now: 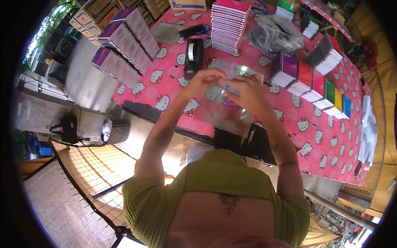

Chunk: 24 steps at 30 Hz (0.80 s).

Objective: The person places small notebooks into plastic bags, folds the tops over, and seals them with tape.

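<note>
Both hands (202, 82) (247, 90) pinch a clear plastic sleeve (225, 111).

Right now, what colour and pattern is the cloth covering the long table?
Pink tablecloth printed with white cartoon cat faces; head view.

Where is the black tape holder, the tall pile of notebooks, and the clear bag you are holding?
black tape dispenser (193, 56), head view, on its upper body beside the roll.
tall stack of notebooks (228, 27), head view, on the stack's front edge.
clear plastic bag (225, 113), head view, on the sheet hanging below the hands.
</note>
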Each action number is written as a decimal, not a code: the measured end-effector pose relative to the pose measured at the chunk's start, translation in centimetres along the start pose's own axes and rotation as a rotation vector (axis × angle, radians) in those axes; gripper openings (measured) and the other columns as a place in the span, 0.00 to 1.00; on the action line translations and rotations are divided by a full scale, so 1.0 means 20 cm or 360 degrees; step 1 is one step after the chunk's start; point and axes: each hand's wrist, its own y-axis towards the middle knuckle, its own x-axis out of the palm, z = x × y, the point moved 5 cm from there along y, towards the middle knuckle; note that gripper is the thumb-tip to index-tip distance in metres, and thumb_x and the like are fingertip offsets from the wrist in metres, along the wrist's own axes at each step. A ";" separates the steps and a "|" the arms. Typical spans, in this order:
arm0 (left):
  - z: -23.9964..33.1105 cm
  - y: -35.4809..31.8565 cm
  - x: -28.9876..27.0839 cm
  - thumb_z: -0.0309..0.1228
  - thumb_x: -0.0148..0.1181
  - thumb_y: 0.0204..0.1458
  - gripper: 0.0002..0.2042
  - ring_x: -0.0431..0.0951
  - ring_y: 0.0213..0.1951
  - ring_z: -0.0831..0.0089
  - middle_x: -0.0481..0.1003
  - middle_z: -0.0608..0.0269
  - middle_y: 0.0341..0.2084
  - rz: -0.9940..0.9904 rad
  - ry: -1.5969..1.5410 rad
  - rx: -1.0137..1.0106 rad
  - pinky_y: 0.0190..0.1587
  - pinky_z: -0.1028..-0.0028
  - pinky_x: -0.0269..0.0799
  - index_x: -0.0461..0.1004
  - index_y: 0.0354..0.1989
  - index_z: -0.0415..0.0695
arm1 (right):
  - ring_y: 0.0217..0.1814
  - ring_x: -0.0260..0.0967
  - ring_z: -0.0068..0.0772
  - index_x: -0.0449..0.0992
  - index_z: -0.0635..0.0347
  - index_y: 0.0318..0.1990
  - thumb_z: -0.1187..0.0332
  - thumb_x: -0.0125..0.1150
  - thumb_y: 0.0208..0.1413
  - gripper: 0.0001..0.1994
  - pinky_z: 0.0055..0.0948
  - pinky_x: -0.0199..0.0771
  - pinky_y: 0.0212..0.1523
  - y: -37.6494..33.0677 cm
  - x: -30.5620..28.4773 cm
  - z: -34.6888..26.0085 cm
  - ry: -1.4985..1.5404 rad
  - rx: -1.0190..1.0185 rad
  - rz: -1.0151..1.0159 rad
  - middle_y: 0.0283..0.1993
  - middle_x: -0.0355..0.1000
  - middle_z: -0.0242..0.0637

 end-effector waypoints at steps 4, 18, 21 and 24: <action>0.13 0.11 0.04 0.22 0.63 0.54 0.11 0.70 0.47 0.73 0.71 0.66 0.39 -0.0163 0.0597 0.0156 0.51 0.71 0.66 0.80 0.45 0.46 | 0.47 0.70 0.36 0.81 0.48 0.48 0.51 0.68 0.47 0.21 0.40 0.61 0.49 0.00 -0.01 0.02 -0.0007 0.0047 -0.0122 0.42 0.75 0.32; 0.12 0.27 0.27 0.34 0.67 0.49 0.05 0.57 0.62 0.54 0.60 0.61 0.63 -0.0039 0.1262 0.0666 0.62 0.52 0.51 0.82 0.34 0.58 | 0.72 0.54 0.50 0.78 0.54 0.51 0.61 0.76 0.41 0.26 0.47 0.59 0.67 -0.34 0.21 0.34 0.0481 -0.0106 0.0016 0.71 0.54 0.48; 0.03 0.28 0.32 0.35 0.69 0.47 0.12 0.55 0.64 0.50 0.56 0.57 0.66 -0.0019 0.1431 0.0663 0.64 0.51 0.50 0.79 0.41 0.60 | 0.75 0.49 0.52 0.80 0.53 0.52 0.64 0.75 0.45 0.23 0.47 0.58 0.69 -0.35 0.24 0.34 0.0685 0.0027 0.0035 0.77 0.40 0.48; -0.01 0.29 0.33 0.36 0.72 0.45 0.26 0.54 0.67 0.47 0.55 0.52 0.66 0.0169 0.1370 0.0470 0.65 0.51 0.50 0.72 0.55 0.61 | 0.76 0.48 0.53 0.80 0.56 0.50 0.64 0.73 0.47 0.21 0.46 0.58 0.69 -0.34 0.24 0.32 0.0812 0.0051 0.0062 0.78 0.34 0.48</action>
